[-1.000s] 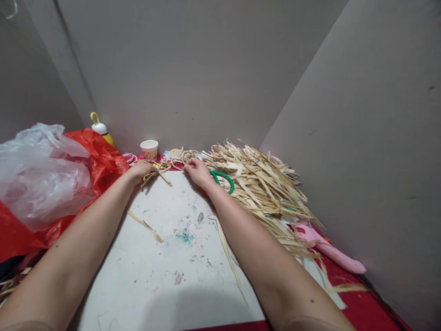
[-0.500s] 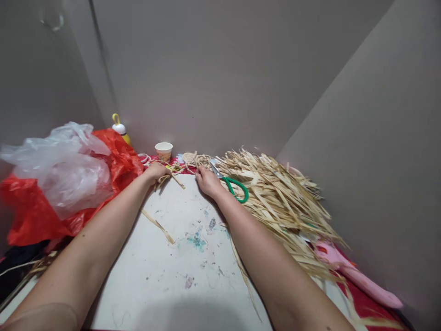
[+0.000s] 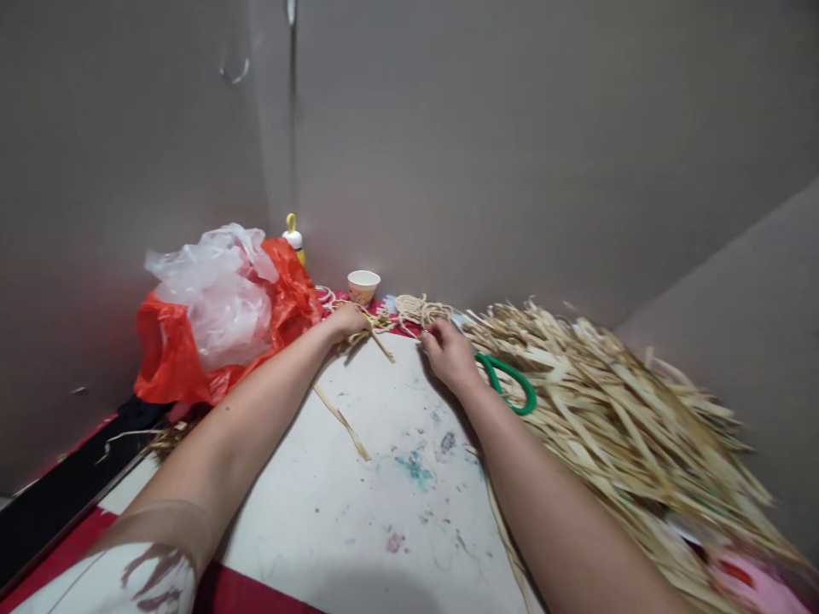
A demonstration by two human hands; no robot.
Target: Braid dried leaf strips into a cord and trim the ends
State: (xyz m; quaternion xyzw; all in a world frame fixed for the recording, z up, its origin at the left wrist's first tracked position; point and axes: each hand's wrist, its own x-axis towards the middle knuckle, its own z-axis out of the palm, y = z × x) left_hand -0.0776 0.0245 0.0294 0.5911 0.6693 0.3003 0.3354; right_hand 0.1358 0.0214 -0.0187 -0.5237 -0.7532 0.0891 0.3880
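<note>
White with teal and purple stains, a board (image 3: pixel 358 529) lies in the middle of the head view, on a worktop (image 3: pixel 256 593) that shows red around it. Over the board's far left corner reaches the left hand (image 3: pixel 351 319), back upward, with dry strips (image 3: pixel 384 344) poking out beneath it onto the board; whether its fingers are closed on them I cannot tell. At the board's far right corner is the right hand (image 3: pixel 446 345), curled, thumb side towards the board; how closely its fingertips meet, or what may be between them, I cannot tell (they are small at that range).

Just beyond the board's far edge, between the two hands, lie a pale woven coil (image 3: pixel 409 305) and a tangle of cord (image 3: pixel 436 312), the latter near the right hand's fingers. A paper cup (image 3: pixel 363 290) stands upright past the board's far left corner, and a yellow bottle (image 3: pixel 293 240) with a white cap stands farther off to that side. To the board's left are a crumpled red bag (image 3: pixel 167 358) and a translucent bag (image 3: pixel 223 311) on top of it. To the board's right spreads a heap of dry leaf strips (image 3: pixel 607 418), with green-handled scissors (image 3: pixel 531 396) on its near side, beside the right wrist. One loose strip (image 3: pixel 345 424) lies on the board itself, near the left forearm. Something pink (image 3: pixel 761 588), partly cut off, lies well right of the board.
</note>
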